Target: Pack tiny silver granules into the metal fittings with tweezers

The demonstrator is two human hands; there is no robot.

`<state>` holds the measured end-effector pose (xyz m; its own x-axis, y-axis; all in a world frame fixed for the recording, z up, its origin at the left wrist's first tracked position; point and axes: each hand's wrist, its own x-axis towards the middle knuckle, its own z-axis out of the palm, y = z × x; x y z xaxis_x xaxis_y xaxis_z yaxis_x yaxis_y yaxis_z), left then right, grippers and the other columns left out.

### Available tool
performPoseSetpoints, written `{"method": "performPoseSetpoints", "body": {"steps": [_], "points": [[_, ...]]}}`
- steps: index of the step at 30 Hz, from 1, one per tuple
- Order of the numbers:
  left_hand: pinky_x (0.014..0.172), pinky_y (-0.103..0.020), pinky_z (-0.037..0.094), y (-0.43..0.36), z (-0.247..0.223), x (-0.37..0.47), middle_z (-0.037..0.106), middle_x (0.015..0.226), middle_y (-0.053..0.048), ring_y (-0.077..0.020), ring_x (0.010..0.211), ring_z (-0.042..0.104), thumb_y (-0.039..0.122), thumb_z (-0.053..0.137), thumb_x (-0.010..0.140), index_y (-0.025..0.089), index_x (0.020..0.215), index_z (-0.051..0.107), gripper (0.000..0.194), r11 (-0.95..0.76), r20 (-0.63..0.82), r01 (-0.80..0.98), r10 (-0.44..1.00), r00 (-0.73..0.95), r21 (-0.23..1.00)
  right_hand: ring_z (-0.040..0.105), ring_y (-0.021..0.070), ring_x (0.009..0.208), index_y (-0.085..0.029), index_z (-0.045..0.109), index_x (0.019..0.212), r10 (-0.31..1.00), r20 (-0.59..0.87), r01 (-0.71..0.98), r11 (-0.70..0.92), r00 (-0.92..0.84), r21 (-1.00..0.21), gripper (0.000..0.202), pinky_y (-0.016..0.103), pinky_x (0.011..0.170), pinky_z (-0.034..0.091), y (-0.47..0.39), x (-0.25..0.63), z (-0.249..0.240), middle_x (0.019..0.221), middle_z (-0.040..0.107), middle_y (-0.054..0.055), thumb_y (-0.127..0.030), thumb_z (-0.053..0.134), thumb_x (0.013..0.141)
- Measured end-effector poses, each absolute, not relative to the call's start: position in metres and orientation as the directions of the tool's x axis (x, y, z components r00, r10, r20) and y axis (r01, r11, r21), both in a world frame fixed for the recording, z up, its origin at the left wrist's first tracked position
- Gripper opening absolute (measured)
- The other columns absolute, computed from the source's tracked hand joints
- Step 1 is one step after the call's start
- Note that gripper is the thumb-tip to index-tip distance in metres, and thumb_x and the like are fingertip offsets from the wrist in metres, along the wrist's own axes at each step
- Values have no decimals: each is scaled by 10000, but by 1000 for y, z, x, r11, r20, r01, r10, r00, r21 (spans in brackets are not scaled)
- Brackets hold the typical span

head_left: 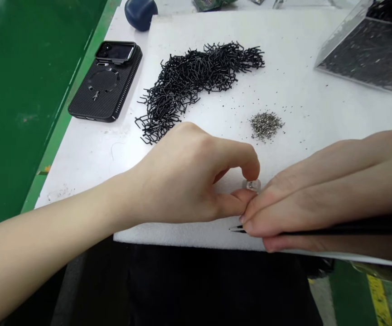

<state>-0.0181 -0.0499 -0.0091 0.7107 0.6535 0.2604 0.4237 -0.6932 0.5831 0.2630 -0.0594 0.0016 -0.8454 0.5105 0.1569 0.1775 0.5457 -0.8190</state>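
Two bare hands of yours meet near the front edge of a white foam sheet (185, 233). Your left hand (192, 174) pinches a small, clear, shiny piece (254, 185) between thumb and bent forefinger, the grip narrow. Your right hand (304, 194), its fingers pressed together at your left thumb tip, holds slim black pointed tweezers (238, 229), whose tips stick out to the left beneath your fingers; you cannot tell whether the tips touch each other. Beyond the clear piece lies a small heap of tiny silvery metal bits (266, 126), with strays scattered around it. Farther back, a curved pile of bent black wire-like pieces (196, 74) spreads across the foam. A transparent plastic box of black pieces (369, 54) stands at far right; a black ridged phone case (104, 88) lies at left.
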Motion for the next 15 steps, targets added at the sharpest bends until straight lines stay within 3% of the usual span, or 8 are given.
{"method": "performPoseSetpoints", "body": {"steps": [4, 8, 12, 15], "points": [[718, -249, 555, -49, -8, -16, 706, 657, 96, -121, 617, 732, 209, 853, 987, 241, 1017, 862, 45, -705, 271, 406, 639, 720, 582, 965, 207, 986, -298, 941, 1125, 533, 162, 146, 489, -830, -860, 196, 225, 966, 769, -60, 258, -3, 1144, 977, -4, -386, 781, 1197], [723, -255, 549, -49, -9, -17, 670, 631, 94, -128, 611, 717, 211, 845, 993, 239, 1010, 861, 36, -709, 277, 400, 634, 722, 580, 967, 222, 985, -331, 958, 1116, 565, 143, 160, 452, -813, -878, 189, 228, 933, 775, -61, 259, -6, 1131, 975, -18, -407, 798, 1183], [618, -273, 493, -52, -9, -18, 507, 528, 118, -110, 459, 512, 250, 817, 1021, 270, 1020, 880, 66, -677, 254, 436, 671, 697, 593, 969, 215, 990, -328, 959, 1169, 503, 120, 163, 482, -856, -861, 102, 210, 855, 769, -57, 264, -1, 1151, 983, -32, -369, 869, 1148], [514, -292, 372, -55, -8, -18, 489, 534, 114, -108, 440, 404, 231, 787, 1010, 268, 1026, 879, 101, -658, 229, 478, 696, 680, 582, 946, 184, 894, -415, 975, 1156, 650, 129, 245, 453, -749, -857, 82, 225, 805, 762, -48, 273, 7, 1065, 972, -81, -459, 920, 1112]]}}
